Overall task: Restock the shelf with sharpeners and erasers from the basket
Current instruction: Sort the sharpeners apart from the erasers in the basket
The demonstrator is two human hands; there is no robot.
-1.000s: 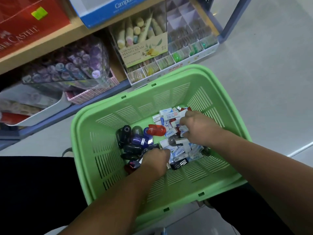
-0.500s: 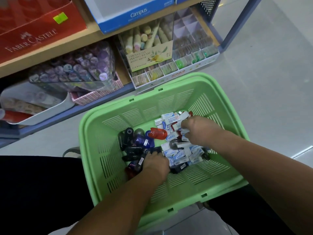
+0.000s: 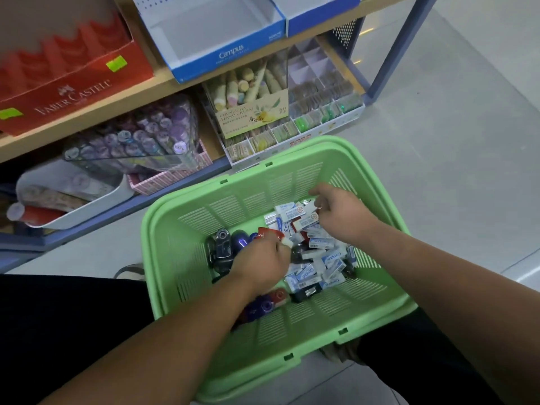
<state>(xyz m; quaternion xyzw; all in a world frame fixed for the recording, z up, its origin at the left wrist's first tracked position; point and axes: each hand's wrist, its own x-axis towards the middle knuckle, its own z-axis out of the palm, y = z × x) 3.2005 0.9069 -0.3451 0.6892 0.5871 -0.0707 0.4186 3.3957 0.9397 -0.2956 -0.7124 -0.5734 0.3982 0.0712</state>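
Observation:
A green plastic basket (image 3: 187,229) rests on my lap below the shelf. Dark, blue and red sharpeners (image 3: 223,244) lie in its left half, and small white-and-blue boxed erasers (image 3: 330,260) are heaped in its right half. My left hand (image 3: 260,266) is inside the basket with its fingers curled round a red sharpener (image 3: 270,232). Over the far end of the eraser heap, my right hand (image 3: 343,216) pinches a few erasers (image 3: 310,208) in curled fingers. More sharpeners (image 3: 267,304) show under my left wrist.
Above the basket a wooden shelf (image 3: 152,92) carries a red Faber-Castell box (image 3: 73,95) and an empty blue Campus box (image 3: 222,51). Below stand a hand-cream display (image 3: 252,112), a white compartment tray (image 3: 318,97), a clear tub of purple-capped items (image 3: 137,138) and grey floor (image 3: 453,141).
My left hand slid forward from the near sharpeners and closed on the red sharpener. My right hand moved to the far end of the eraser heap. The view tilted up, showing more shelf.

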